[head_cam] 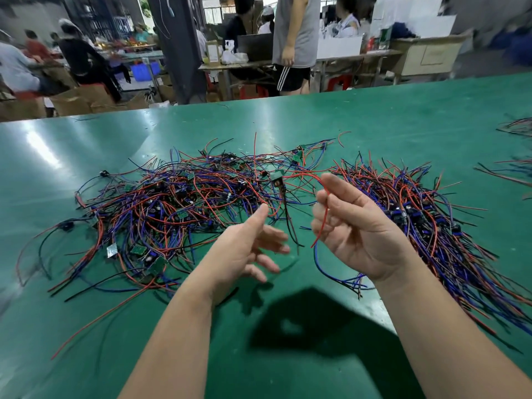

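My right hand [355, 226] is raised above the green table [288, 355], palm turned toward me, pinching a red wire [324, 214] between thumb and fingers. That wire runs up to a small green circuit board [277, 177] hanging in the air, with a black wire dangling below it. My left hand [249, 249] hovers just left of it with fingers relaxed and spread, thumb up, holding nothing. A tangled pile of red, blue and black wired boards [172, 203] lies on the left. A straighter bundle of them [426, 214] lies behind my right hand.
More wire bundles [515, 128] lie at the table's far right edge. Beyond the table stand several people, cardboard boxes [83, 100] and workbenches [339, 57]. The near part of the table shows only my arms' shadow.
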A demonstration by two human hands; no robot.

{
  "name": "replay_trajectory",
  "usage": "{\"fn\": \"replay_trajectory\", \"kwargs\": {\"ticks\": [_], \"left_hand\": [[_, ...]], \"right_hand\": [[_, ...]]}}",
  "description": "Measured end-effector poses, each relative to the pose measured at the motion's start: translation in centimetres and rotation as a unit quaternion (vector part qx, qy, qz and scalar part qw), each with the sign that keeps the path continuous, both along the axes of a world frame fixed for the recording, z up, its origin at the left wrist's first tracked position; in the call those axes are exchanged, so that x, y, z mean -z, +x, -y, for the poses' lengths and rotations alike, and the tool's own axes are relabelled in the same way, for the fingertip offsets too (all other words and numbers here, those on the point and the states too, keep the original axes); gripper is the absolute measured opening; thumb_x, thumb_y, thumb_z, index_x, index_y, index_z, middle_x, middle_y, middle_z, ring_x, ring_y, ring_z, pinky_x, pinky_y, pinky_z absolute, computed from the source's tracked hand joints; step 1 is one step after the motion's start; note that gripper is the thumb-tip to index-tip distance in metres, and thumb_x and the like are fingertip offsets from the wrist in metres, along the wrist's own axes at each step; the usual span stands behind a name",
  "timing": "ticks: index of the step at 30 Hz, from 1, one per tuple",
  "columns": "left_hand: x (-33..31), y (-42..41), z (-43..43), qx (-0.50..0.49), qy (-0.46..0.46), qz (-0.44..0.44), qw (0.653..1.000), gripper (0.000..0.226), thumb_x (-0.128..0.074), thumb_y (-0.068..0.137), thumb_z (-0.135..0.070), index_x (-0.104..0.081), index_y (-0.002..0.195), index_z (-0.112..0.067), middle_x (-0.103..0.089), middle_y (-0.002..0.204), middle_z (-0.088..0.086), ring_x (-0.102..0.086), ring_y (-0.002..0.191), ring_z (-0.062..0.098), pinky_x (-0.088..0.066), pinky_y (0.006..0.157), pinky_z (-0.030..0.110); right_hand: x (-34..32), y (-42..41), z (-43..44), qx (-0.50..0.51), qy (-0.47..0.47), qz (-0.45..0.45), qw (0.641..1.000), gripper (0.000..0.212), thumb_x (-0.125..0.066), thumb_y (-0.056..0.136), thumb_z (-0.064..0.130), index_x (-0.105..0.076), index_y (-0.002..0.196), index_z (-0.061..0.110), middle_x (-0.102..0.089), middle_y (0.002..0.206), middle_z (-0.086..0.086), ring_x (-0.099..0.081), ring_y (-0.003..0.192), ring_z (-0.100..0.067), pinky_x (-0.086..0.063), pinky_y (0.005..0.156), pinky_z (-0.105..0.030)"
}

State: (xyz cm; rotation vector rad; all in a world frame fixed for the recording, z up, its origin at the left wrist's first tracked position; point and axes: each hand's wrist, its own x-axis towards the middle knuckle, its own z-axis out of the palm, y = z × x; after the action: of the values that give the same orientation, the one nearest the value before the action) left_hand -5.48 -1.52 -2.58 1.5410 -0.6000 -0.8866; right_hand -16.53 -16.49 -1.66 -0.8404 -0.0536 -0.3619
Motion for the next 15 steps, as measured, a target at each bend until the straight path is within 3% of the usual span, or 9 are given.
{"fn": "replay_trajectory", "kwargs": {"ticks": [4,8,11,15], "left_hand": [[0.0,-0.5,0.6,-0.078,-0.079,0.061,0.992,0.065,-0.038,0.066,-0.07,-0.066,0.104,-0.025,-0.072,0.101,-0.009,-0.06,0.071,0.004,-0.042,0.068,0.026],[-0.4,-0.6,0.3,-0.111,-0.157,0.023,0.981,0.059,-0.037,0.077,-0.059,-0.062,0.113,-0.019,-0.073,0.103,0.0,-0.06,0.083,0.014,-0.043,0.088,0.038],[-0.7,-0.5,0.2,-0.127,-0.213,-0.009,0.969,0.043,-0.045,0.08,-0.042,-0.061,0.11,-0.016,-0.071,0.098,0.004,-0.061,0.085,0.016,-0.046,0.09,0.037],[-0.6,-0.2,-0.2,-0.129,-0.24,0.003,0.962,0.039,-0.052,0.077,-0.038,-0.065,0.104,-0.015,-0.07,0.086,-0.003,-0.059,0.082,0.011,-0.047,0.083,0.027]], "right_hand": [[0.2,0.0,-0.7,-0.03,-0.036,-0.01,0.999,0.045,-0.093,0.046,0.021,-0.078,0.088,0.02,-0.07,0.076,0.001,-0.059,0.057,-0.005,-0.05,0.061,-0.017],[0.4,0.0,-0.9,-0.05,-0.068,-0.028,0.996,0.043,-0.091,0.048,0.02,-0.077,0.089,0.017,-0.07,0.076,-0.003,-0.055,0.055,-0.006,-0.045,0.059,-0.016],[0.4,-0.1,-1.1,-0.068,-0.137,-0.052,0.987,0.029,-0.083,0.057,0.012,-0.077,0.085,0.015,-0.071,0.076,-0.005,-0.056,0.058,-0.008,-0.046,0.061,-0.017],[0.5,0.3,-1.7,-0.017,-0.196,-0.086,0.977,0.015,-0.066,0.07,0.004,-0.075,0.08,0.012,-0.059,0.078,-0.013,-0.045,0.051,-0.01,-0.036,0.053,-0.019]]}}
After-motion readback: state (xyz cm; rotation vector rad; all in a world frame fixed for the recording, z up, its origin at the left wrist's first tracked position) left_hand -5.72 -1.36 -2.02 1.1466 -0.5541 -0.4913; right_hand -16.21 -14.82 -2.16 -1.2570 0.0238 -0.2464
